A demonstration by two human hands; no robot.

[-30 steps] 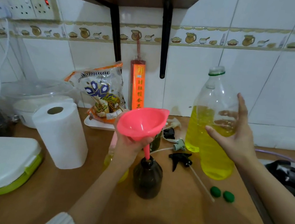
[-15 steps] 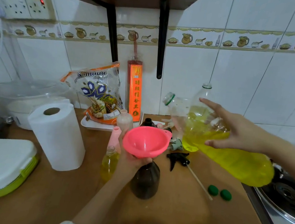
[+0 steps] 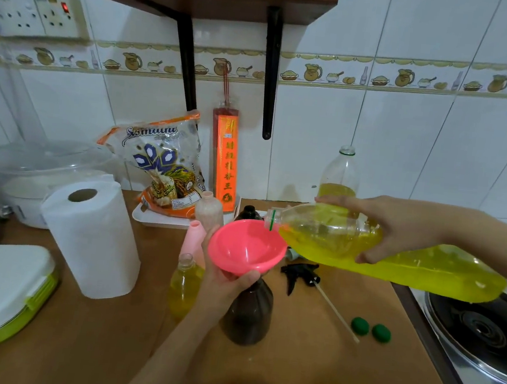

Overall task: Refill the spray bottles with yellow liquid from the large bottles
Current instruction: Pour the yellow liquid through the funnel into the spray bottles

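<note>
While my left hand (image 3: 223, 278) held the funnel (image 3: 247, 246) steady, my right hand (image 3: 399, 229) gripped the big bottle (image 3: 396, 261), which I judged needed slow tipping.

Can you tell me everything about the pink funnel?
The pink funnel looks like smooth, shiny plastic, with a wide round bowl that is empty inside. It sits tilted on top of the dark brown spray bottle; its spout is hidden. The left hand grips it from below. The mouth of the large bottle, held nearly flat by the right hand, hangs just over its rim.
</note>
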